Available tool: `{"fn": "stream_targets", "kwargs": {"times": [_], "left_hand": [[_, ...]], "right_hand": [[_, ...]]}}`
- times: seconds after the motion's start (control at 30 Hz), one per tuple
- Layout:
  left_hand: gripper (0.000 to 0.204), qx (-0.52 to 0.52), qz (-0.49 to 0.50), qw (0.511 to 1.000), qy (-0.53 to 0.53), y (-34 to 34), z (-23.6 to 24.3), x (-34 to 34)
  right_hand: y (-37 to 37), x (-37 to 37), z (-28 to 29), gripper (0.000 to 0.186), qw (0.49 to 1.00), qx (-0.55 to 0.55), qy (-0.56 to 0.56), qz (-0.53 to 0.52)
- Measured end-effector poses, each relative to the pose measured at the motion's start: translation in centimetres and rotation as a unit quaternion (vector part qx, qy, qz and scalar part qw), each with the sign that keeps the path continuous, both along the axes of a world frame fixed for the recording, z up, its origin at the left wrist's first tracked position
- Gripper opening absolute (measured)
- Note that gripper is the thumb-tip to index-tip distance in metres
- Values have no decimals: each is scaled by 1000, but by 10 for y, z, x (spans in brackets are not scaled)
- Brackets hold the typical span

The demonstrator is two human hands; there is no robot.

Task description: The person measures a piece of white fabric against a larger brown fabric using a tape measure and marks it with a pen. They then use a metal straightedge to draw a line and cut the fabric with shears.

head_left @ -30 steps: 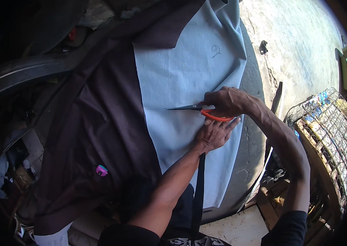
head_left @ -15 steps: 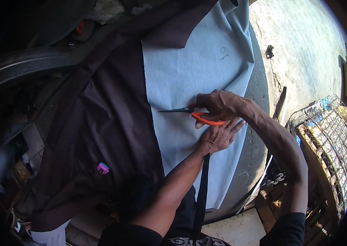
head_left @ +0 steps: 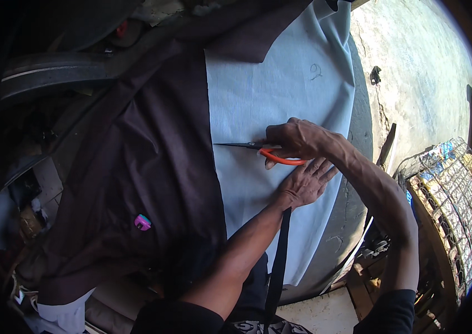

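My right hand [head_left: 297, 142] grips a pair of scissors [head_left: 284, 158] by its orange handles. The dark blades point left and look closed together, their tip at the edge where pale blue sheet material [head_left: 263, 94] meets dark brown sheet material [head_left: 174, 111]. Just below the scissors my left hand [head_left: 302, 183] lies flat on the pale blue sheet, fingers spread, holding nothing. My right forearm arches over from the right. A black strap [head_left: 279, 261] hangs down beside my left wrist.
A small purple and teal case [head_left: 143, 222] lies on the brown material. Under the sheets is a grey rounded surface [head_left: 353, 183]. To the right stands a wire-mesh frame [head_left: 453, 195] near a pale, cracked surface [head_left: 414, 55]. A dark curved rim [head_left: 52, 75] is at the upper left.
Relative to the material, the scissors have shifted left, their tip going from inside the pale blue sheet to its edge. The view has swung slightly; my left hand stays flat.
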State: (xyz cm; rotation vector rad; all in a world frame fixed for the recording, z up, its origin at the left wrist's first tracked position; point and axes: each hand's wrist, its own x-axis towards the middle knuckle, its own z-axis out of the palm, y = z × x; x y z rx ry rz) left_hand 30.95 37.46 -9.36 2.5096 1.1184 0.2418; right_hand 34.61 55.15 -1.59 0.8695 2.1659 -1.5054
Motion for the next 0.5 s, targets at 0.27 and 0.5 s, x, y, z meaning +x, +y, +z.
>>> {"fn": "stream_targets", "kwargs": {"times": [0.27,0.5], "left_hand": [[59,-30,-11,999,11,-6,-5,-5],[59,-37,-23,999,0,0,-1,0]], "right_hand": [[3,-33,13,76,999,-30,-5,-22],[-1,-22,-5,71,1000,-9,12,-26]]}}
